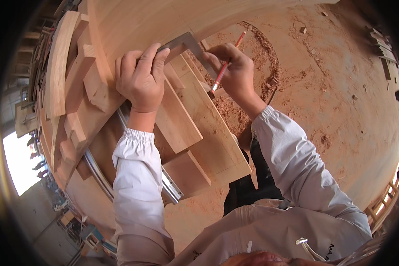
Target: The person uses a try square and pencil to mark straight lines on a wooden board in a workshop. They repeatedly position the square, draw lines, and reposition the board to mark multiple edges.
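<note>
A dark metal carpenter's square (191, 42) bends in an L above the light wooden boards. My left hand (142, 80) is closed on the end of one leg, fingers pinched together. The other leg slants down to my right hand (236, 73), whose fingertips touch it. A red pencil (241, 39) is gripped in that right hand, its dark lower end pointing down near the edge of a wide board (219, 133). Under my wrists lie a thick wooden block (177, 119) and a smaller reddish block (188, 173).
Several curved and cut wood pieces (60, 66) are stacked at the left. Metal rails (169, 186) stick out below my left forearm. Wood shavings (270, 80) and scraps litter the dusty floor (337, 111) at the right. Wooden slats (383, 44) lie far right.
</note>
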{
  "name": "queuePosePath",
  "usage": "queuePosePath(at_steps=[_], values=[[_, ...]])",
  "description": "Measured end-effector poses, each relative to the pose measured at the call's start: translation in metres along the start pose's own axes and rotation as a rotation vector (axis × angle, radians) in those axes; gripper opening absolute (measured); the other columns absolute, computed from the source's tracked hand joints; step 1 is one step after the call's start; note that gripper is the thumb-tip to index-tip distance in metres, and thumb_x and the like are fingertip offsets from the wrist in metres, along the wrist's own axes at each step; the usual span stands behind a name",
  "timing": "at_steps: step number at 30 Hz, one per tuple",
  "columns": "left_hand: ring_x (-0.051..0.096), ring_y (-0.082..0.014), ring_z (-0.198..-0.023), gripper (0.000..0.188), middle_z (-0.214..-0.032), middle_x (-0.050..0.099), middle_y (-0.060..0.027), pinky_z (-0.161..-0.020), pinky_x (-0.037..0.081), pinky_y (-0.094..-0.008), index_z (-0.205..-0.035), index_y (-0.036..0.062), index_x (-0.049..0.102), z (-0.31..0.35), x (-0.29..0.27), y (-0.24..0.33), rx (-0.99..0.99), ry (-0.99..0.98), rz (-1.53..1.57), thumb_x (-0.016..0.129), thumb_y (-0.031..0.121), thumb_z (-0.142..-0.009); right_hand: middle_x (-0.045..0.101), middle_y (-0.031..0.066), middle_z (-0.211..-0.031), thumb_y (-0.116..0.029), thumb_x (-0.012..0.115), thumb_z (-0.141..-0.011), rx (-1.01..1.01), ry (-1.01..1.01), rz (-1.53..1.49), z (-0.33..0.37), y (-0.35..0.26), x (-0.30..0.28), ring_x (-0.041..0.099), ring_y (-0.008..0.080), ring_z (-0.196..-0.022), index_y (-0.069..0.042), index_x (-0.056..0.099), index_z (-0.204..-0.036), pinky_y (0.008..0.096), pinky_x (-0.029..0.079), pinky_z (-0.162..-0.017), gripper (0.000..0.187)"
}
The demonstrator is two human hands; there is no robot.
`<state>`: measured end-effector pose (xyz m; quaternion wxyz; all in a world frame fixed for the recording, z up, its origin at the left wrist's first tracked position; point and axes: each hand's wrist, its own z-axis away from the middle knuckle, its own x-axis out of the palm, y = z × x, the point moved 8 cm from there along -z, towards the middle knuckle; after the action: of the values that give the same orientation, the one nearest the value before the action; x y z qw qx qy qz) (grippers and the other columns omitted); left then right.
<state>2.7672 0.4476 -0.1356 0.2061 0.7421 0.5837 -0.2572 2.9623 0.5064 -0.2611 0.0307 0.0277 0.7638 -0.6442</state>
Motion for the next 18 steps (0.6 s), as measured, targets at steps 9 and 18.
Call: queuePosePath(at_steps=[9, 18], values=[[0.065, -0.0211, -0.079, 0.013, -0.085, 0.07, 0.001, -0.068, 0.049, -0.0377, -0.095, 0.0192, 0.084, -0.007, -0.002, 0.021, 0.099, 0.0, -0.007, 0.088, 0.03, -0.09, 0.076, 0.0077, -0.082, -0.013, 0.086, -0.09, -0.156, 0.015, 0.174, 0.035, -0.02, -0.039, 0.072, 0.0234, -0.075, -0.007, 0.077, -0.098, 0.0354, 0.057, -0.07, 0.014], [0.062, -0.0267, -0.07, 0.03, -0.076, 0.068, -0.0015, -0.068, 0.049, -0.0405, -0.075, 0.0155, 0.073, -0.001, 0.004, 0.009, -0.064, 0.128, 0.032, 0.093, 0.037, -0.083, 0.075, 0.0072, -0.121, -0.017, 0.089, -0.082, -0.956, 0.153, 0.466, -0.012, -0.099, -0.025, 0.07, 0.0321, -0.11, -0.013, 0.076, -0.107, 0.0427, 0.058, -0.09, 0.029]])
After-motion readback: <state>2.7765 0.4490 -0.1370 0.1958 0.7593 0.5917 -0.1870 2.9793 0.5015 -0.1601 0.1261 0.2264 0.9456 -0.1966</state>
